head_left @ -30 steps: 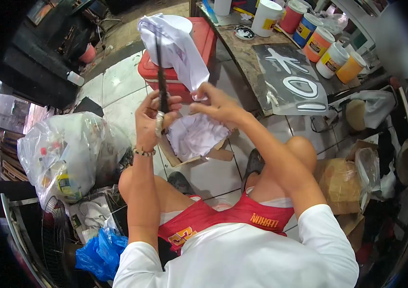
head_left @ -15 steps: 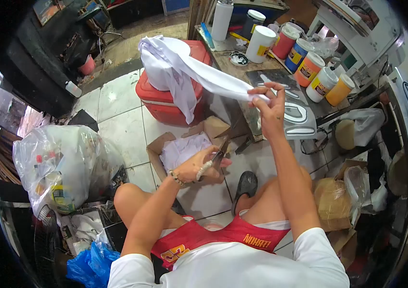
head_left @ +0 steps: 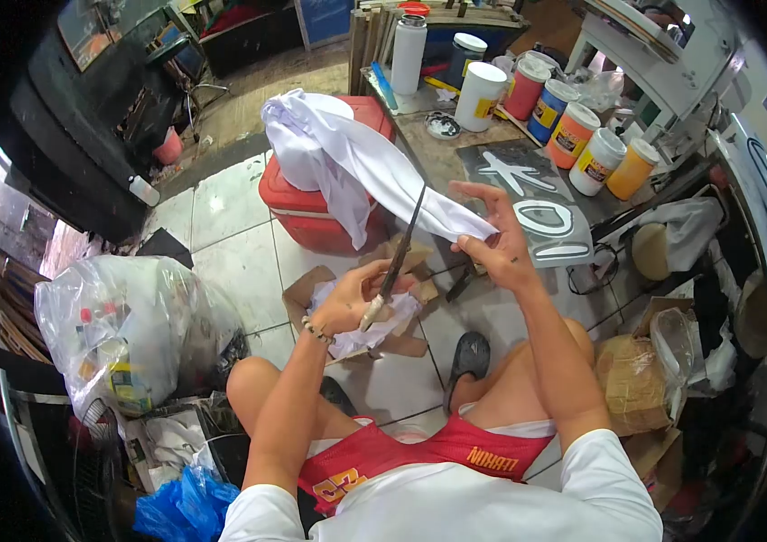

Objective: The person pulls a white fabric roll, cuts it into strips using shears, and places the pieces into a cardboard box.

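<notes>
White fabric (head_left: 383, 167) stretches from a red cooler box (head_left: 306, 217) toward me, draped there over a white rounded thing. My right hand (head_left: 502, 242) pinches the fabric's near end between thumb and fingers. In my left hand (head_left: 352, 300) is a pair of scissors (head_left: 401, 242), with dark long blades and a pale wrapped handle. The blades point up and away from me, and their tip overlaps the fabric in view; whether they touch it I cannot tell. Below the left hand stands an open cardboard box (head_left: 302, 294) with white cloth pieces (head_left: 361, 339) in it.
Several paint jars (head_left: 550, 110) line the workbench (head_left: 419, 122) at the back right, beside a dark sheet with white lettering (head_left: 532, 194). A large clear bag of bottles (head_left: 130, 334) sits at left, a blue plastic bag (head_left: 186, 501) below it. Brown packages (head_left: 632, 384) lie at right.
My right hand has come down and nearer with the fabric end, tilting the strip lower. The left hand has risen slightly, turning the scissors upright toward the fabric.
</notes>
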Demonstrator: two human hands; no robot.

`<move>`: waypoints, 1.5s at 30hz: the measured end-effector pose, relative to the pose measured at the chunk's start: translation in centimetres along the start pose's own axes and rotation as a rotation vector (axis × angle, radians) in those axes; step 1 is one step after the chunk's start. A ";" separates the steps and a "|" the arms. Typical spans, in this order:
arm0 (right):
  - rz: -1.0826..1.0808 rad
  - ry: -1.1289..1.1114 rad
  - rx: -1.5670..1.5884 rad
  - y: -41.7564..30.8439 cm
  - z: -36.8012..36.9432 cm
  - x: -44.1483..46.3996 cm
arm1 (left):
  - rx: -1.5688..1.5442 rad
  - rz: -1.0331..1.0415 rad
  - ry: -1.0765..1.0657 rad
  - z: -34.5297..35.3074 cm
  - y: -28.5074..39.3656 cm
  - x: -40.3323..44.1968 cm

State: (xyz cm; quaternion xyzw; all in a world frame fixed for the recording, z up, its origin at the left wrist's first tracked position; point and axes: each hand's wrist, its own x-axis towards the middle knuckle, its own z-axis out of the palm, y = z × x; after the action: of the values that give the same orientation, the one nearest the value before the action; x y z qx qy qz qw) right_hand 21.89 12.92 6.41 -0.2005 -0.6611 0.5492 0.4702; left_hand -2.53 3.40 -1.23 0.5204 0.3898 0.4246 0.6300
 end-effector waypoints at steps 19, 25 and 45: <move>0.366 -0.130 -0.168 0.6 -1.1 1.5 | -0.047 0.002 -0.080 1.1 0.1 -0.7; 0.020 -0.284 -0.200 0.1 -0.1 1.7 | -0.118 0.022 -0.098 2.3 1.5 -1.1; 0.344 -0.312 0.063 1.4 2.0 1.3 | -0.251 0.053 -0.123 1.6 0.0 -0.7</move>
State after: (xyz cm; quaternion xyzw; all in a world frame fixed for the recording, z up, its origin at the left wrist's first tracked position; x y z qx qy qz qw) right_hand 19.23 13.34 5.77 -0.2083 -0.6644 0.6659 0.2679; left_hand -1.29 2.20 -0.96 0.4725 0.2803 0.4541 0.7014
